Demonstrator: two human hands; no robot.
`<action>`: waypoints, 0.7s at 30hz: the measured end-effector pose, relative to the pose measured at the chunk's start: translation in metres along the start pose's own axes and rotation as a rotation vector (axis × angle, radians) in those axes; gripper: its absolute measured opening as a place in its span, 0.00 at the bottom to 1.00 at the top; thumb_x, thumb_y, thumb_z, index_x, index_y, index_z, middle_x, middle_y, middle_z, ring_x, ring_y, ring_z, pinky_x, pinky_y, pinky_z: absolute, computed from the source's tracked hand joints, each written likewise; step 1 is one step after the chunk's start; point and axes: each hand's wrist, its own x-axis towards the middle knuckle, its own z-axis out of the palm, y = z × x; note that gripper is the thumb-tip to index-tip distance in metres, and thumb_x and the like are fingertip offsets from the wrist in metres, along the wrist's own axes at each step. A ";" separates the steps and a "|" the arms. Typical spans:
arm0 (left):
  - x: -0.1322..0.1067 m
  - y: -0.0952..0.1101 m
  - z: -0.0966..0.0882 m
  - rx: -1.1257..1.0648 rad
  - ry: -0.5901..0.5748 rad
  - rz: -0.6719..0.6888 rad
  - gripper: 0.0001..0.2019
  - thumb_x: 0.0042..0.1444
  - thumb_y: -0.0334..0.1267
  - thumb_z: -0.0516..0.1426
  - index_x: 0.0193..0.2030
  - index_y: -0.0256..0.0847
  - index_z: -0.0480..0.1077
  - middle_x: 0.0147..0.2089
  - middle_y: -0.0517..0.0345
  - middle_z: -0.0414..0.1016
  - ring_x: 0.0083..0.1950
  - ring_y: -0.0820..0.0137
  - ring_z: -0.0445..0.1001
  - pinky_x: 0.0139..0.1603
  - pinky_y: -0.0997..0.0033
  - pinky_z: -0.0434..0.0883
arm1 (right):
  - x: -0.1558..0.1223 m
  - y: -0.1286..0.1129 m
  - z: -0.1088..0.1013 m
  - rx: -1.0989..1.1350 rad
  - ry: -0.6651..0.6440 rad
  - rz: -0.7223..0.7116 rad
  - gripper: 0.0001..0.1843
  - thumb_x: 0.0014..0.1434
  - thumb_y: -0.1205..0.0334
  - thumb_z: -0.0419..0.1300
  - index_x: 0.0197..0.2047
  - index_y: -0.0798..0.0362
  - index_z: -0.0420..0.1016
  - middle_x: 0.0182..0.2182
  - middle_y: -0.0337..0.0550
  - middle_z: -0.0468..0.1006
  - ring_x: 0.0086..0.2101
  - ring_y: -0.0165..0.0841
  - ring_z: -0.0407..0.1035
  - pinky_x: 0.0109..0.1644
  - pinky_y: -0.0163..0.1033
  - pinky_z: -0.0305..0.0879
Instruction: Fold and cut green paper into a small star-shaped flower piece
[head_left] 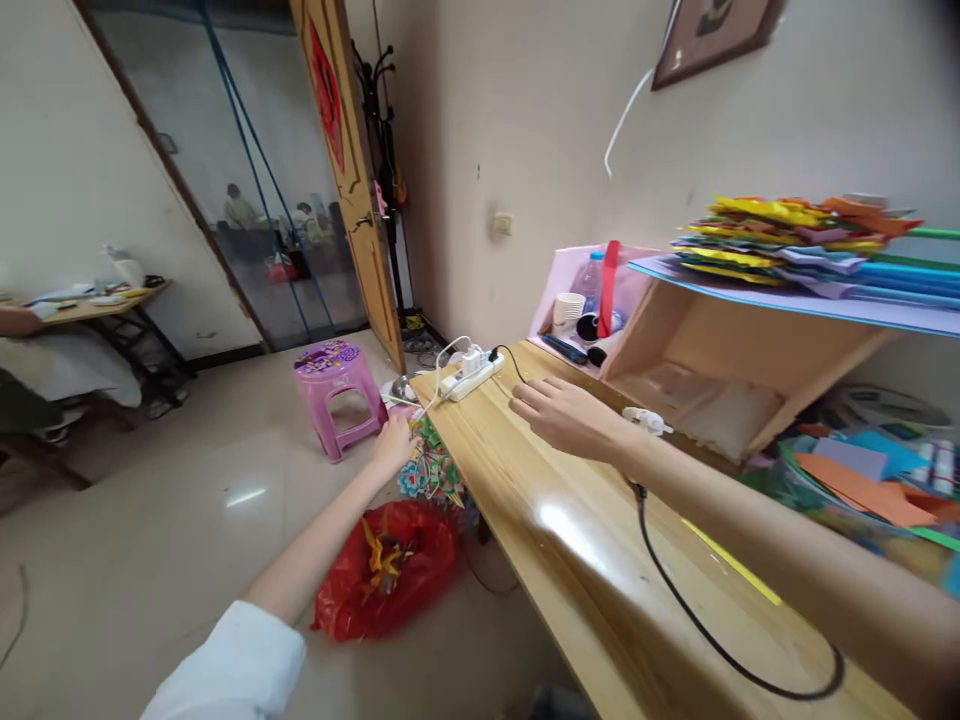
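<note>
My right hand [559,412] lies palm down over the wooden desk [517,480], fingers stretched out, beside a black cable [664,575]. Just beyond its fingertips, a white power strip [472,376] with plugs in it sits at the desk's far end. Off the desk's left edge, my left hand [394,447] has its fingers curled together close to the white cord [429,400]. Whatever is between them, if anything, is too small to make out. Beneath that hand hang colourful patterned pieces [433,472]. A white plug [646,421] rests behind my right forearm.
Below left, a red plastic bag [352,600] holds yellow scraps, near a pink stool [337,385]. A wooden box shelf [675,345] carries stacked coloured paper [772,245]. A basket of paper pieces [862,480] stands at right. Another person's sleeve [67,365] shows far left.
</note>
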 end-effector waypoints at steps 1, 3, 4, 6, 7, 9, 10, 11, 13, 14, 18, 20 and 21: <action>0.005 -0.005 0.003 -0.015 -0.015 -0.006 0.11 0.49 0.35 0.58 0.40 0.35 0.66 0.46 0.43 0.69 0.52 0.55 0.65 0.49 0.61 0.63 | 0.011 -0.005 0.008 0.033 0.015 0.083 0.09 0.56 0.73 0.48 0.37 0.57 0.67 0.37 0.50 0.71 0.36 0.38 0.64 0.39 0.41 0.59; 0.010 -0.008 0.008 -0.062 -0.041 -0.004 0.07 0.50 0.34 0.58 0.36 0.36 0.67 0.44 0.47 0.71 0.51 0.59 0.66 0.49 0.61 0.63 | 0.026 -0.016 0.024 0.148 0.046 0.250 0.11 0.54 0.75 0.48 0.39 0.59 0.67 0.39 0.53 0.70 0.38 0.39 0.64 0.40 0.40 0.59; 0.012 -0.009 0.008 -0.092 -0.055 0.000 0.05 0.51 0.34 0.57 0.35 0.36 0.68 0.43 0.49 0.72 0.50 0.62 0.67 0.49 0.60 0.64 | 0.031 -0.022 0.031 0.232 0.062 0.325 0.12 0.54 0.75 0.48 0.40 0.59 0.67 0.40 0.54 0.69 0.39 0.39 0.64 0.40 0.40 0.59; 0.013 -0.008 0.005 -0.170 -0.085 0.009 0.05 0.54 0.35 0.55 0.30 0.35 0.68 0.38 0.52 0.73 0.46 0.65 0.69 0.48 0.59 0.64 | 0.036 -0.031 0.042 0.494 0.077 0.480 0.12 0.55 0.74 0.47 0.42 0.59 0.66 0.42 0.54 0.68 0.41 0.38 0.64 0.41 0.40 0.59; 0.013 -0.007 0.001 -0.219 -0.100 0.015 0.07 0.54 0.35 0.54 0.28 0.35 0.68 0.35 0.53 0.73 0.43 0.65 0.70 0.47 0.59 0.65 | 0.038 -0.036 0.046 0.635 0.066 0.546 0.12 0.55 0.74 0.47 0.42 0.59 0.66 0.43 0.54 0.69 0.41 0.38 0.65 0.42 0.40 0.60; 0.011 -0.004 -0.013 -0.339 -0.134 0.033 0.09 0.53 0.33 0.54 0.23 0.37 0.68 0.30 0.53 0.74 0.38 0.66 0.72 0.43 0.64 0.66 | 0.041 -0.046 0.053 0.870 0.010 0.633 0.12 0.56 0.71 0.48 0.44 0.59 0.66 0.41 0.52 0.71 0.37 0.34 0.67 0.42 0.39 0.61; 0.010 -0.002 -0.022 -0.409 -0.159 0.041 0.09 0.53 0.34 0.54 0.23 0.37 0.68 0.28 0.55 0.73 0.34 0.67 0.72 0.40 0.66 0.67 | 0.043 -0.052 0.055 0.923 -0.023 0.643 0.12 0.57 0.69 0.49 0.45 0.59 0.66 0.40 0.50 0.72 0.34 0.33 0.67 0.40 0.38 0.62; 0.010 0.001 -0.033 -0.485 -0.186 0.044 0.09 0.53 0.35 0.53 0.24 0.37 0.68 0.27 0.56 0.73 0.29 0.69 0.72 0.35 0.68 0.68 | 0.045 -0.058 0.057 0.968 -0.051 0.640 0.13 0.58 0.66 0.50 0.46 0.59 0.66 0.40 0.49 0.73 0.33 0.31 0.68 0.39 0.36 0.63; 0.010 0.006 -0.056 -0.639 -0.229 0.039 0.10 0.54 0.37 0.53 0.26 0.35 0.69 0.24 0.57 0.73 0.24 0.71 0.70 0.29 0.70 0.68 | 0.050 -0.072 0.060 1.108 -0.107 0.604 0.20 0.59 0.56 0.52 0.51 0.57 0.64 0.45 0.48 0.72 0.35 0.30 0.69 0.38 0.34 0.64; 0.011 0.009 -0.068 -0.715 -0.235 0.041 0.10 0.53 0.38 0.54 0.27 0.34 0.70 0.25 0.57 0.73 0.24 0.73 0.69 0.29 0.72 0.68 | 0.053 -0.078 0.061 1.264 -0.149 0.564 0.23 0.59 0.51 0.52 0.53 0.56 0.63 0.48 0.48 0.70 0.35 0.30 0.68 0.38 0.34 0.64; 0.021 0.014 -0.107 -0.956 -0.185 -0.001 0.07 0.51 0.35 0.57 0.30 0.31 0.70 0.25 0.57 0.70 0.22 0.78 0.66 0.27 0.77 0.67 | 0.057 -0.096 0.058 1.924 -0.357 0.197 0.31 0.59 0.39 0.40 0.53 0.53 0.64 0.47 0.49 0.71 0.27 0.26 0.66 0.32 0.34 0.62; 0.028 0.011 -0.120 -1.018 -0.139 -0.034 0.05 0.51 0.32 0.57 0.29 0.31 0.68 0.23 0.58 0.68 0.21 0.80 0.63 0.25 0.78 0.67 | 0.050 -0.101 0.052 2.112 -0.401 0.060 0.33 0.59 0.38 0.40 0.51 0.55 0.65 0.41 0.48 0.73 0.21 0.22 0.62 0.27 0.32 0.58; 0.032 0.008 -0.126 -1.031 -0.115 -0.048 0.04 0.51 0.31 0.57 0.29 0.31 0.68 0.22 0.60 0.66 0.19 0.81 0.62 0.23 0.80 0.66 | 0.045 -0.103 0.048 2.158 -0.414 0.043 0.31 0.58 0.39 0.43 0.50 0.56 0.65 0.37 0.47 0.74 0.20 0.21 0.59 0.25 0.31 0.55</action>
